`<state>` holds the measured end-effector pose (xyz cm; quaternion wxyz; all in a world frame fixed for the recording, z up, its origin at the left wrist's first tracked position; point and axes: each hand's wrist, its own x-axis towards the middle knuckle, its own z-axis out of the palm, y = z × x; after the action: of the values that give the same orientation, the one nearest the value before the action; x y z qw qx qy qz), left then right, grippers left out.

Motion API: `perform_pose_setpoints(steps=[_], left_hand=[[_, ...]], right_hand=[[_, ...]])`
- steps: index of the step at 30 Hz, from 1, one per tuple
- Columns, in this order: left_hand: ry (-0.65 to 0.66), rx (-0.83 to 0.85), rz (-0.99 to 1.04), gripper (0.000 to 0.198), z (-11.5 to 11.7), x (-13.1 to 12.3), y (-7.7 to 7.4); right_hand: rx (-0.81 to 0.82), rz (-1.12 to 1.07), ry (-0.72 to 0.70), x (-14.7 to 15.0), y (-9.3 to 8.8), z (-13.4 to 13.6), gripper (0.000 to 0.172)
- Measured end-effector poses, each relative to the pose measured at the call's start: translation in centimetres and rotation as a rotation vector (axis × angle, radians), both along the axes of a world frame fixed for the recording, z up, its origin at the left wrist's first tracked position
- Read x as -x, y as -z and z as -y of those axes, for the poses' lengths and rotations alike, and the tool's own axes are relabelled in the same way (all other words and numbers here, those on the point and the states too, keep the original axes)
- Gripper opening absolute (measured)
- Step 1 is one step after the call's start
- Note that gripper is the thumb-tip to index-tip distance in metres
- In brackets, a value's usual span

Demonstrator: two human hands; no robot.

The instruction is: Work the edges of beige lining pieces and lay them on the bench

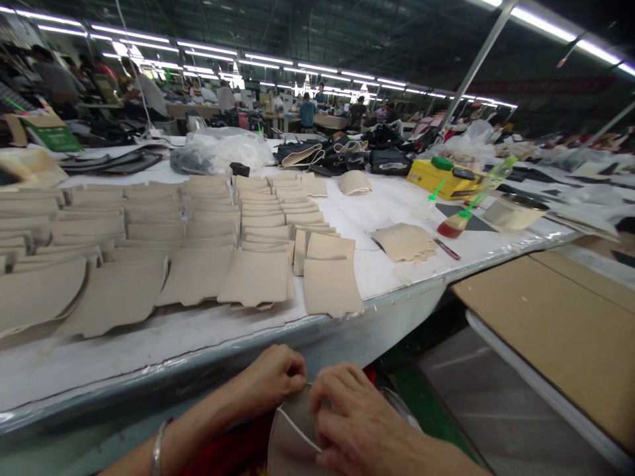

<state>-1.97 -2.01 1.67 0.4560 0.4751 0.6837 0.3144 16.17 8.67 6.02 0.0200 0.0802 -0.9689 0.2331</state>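
Observation:
Close to my body, below the table edge, a beige fabric panel (290,439) with a pale edge is held between both hands. My left hand (276,377) has its fingers closed at the panel's upper edge. Over the panel's right side my right hand (347,410) is curled, its fingers bent and pressed against it. Part of the panel is hidden behind the right hand. On the table ahead lie overlapping rows of similar beige panels (198,271). The nearest one (331,284) lies at the right end of the front row.
A small stack of panels (404,241) lies to the right beside a pair of snips (446,248). Further right are a glue bottle (454,225), a yellow box (441,178) and a metal bowl (516,211). A cardboard sheet (555,324) lies on the lower right.

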Motion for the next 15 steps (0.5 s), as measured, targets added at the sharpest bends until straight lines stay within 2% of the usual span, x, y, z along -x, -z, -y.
perform_pose_setpoints(steps=[3,5,7,9,11,13,15], left_hand=[[0.069,-0.022,0.154,0.035,0.7,-0.1,-1.2],[0.049,-0.057,0.242,0.048,1.9,-0.3,-1.5],[-0.013,-0.099,0.409,0.041,3.3,-0.8,-1.1],[-0.078,-0.123,0.635,0.047,4.4,-1.6,-0.6],[-0.149,-0.141,0.859,0.052,4.9,-2.5,-0.4],[-0.203,-0.129,1.044,0.045,5.0,-3.1,-0.6],[-0.204,-0.077,1.192,0.043,5.1,-3.3,-1.1]], right_hand=[[0.174,-0.023,0.098,-0.2,-0.5,-0.4,0.018],[0.237,-0.037,0.154,-0.5,0.0,-0.7,0.019],[0.261,-0.058,0.196,-0.5,0.6,-0.9,0.02],[0.266,-0.077,0.208,-0.2,0.8,-1.0,0.018],[0.251,-0.089,0.185,0.4,0.1,-1.2,0.016],[0.239,-0.092,0.166,0.9,-1.1,-1.3,0.015],[0.249,-0.071,0.163,1.1,-1.9,-1.2,0.015]])
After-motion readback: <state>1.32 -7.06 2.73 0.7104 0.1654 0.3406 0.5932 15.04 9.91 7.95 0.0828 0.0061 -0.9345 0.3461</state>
